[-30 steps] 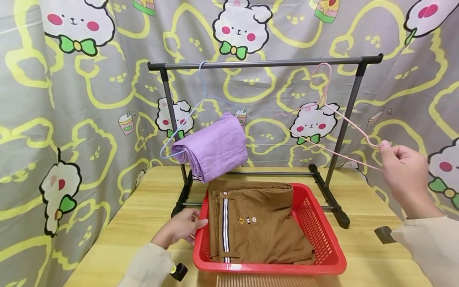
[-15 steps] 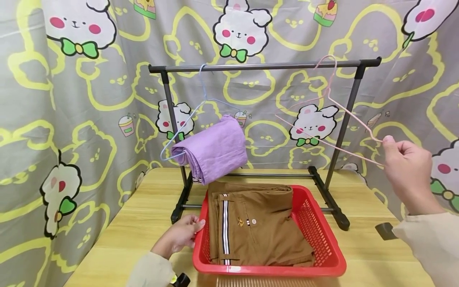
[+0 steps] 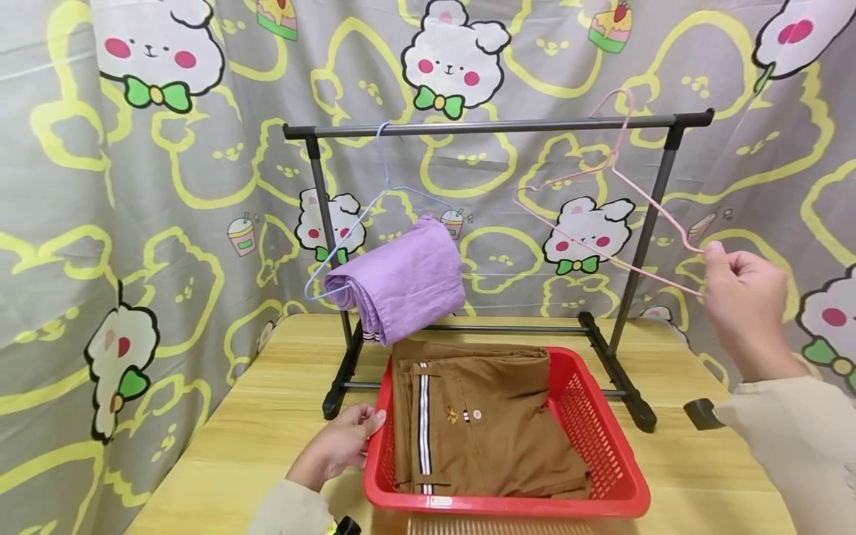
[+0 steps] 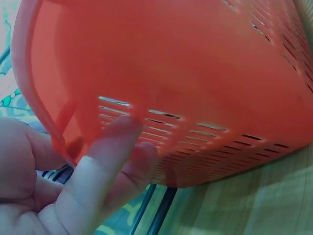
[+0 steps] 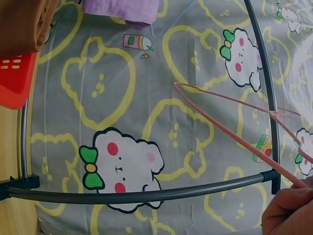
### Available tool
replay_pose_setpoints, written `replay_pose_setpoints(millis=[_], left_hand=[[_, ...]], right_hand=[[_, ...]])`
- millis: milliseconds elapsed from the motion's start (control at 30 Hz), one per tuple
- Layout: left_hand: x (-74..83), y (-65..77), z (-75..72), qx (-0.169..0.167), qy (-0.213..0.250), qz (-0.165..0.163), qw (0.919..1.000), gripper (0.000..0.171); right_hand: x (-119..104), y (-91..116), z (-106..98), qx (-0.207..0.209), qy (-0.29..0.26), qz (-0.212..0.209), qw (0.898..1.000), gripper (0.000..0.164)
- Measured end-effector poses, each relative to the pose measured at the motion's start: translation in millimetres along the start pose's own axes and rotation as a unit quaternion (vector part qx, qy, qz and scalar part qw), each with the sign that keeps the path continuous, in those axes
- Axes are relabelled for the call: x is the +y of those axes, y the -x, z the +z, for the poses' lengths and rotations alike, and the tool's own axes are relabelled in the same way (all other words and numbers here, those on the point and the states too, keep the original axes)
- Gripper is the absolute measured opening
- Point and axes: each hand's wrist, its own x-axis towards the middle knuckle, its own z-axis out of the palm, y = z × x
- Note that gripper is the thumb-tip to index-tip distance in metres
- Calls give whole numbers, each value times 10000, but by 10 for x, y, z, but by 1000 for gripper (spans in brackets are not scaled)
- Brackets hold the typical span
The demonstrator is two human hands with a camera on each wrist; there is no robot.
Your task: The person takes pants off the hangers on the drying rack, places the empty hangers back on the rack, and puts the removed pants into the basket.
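Observation:
My right hand (image 3: 745, 308) grips one end of a pink wire hanger (image 3: 652, 200), which bears no clothing. Its hook overlaps the right part of the rack's rail (image 3: 495, 122) and rises above it in the head view. Down at the left side of a red plastic basket (image 3: 508, 505), my left hand (image 3: 344, 438) holds the rim, thumb on top. In the left wrist view its fingers (image 4: 105, 156) lie along the basket's slotted outer wall. Folded brown trousers (image 3: 495, 438) with a striped waistband fill much of the basket.
A blue hanger (image 3: 354, 230) with folded purple trousers (image 3: 408, 279) hangs at the left end of the rail. The black metal rack (image 3: 631, 297) stands on a wooden table (image 3: 221, 453), behind the basket. A patterned curtain (image 3: 468, 245) closes off the back and sides.
My right hand has moved slightly up, and the pink hanger's hook has risen from around rail height to above it. The left hand has closed more on the basket's rim.

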Motion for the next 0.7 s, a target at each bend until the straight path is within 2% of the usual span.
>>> replay_pose_setpoints(millis=[300,500,700], left_hand=[[-32,-27,25,-110,69,128,9998,36],[-48,-30,36,-12,19,97,9999,33],[-60,-20,31,56,0,97,9999,32]], right_hand=[[-2,8,-14,58,344,-118,9993,50],[31,10,-9,-19,450,-144,9989,48],[81,38,29,-150,422,-140,9989,53]])
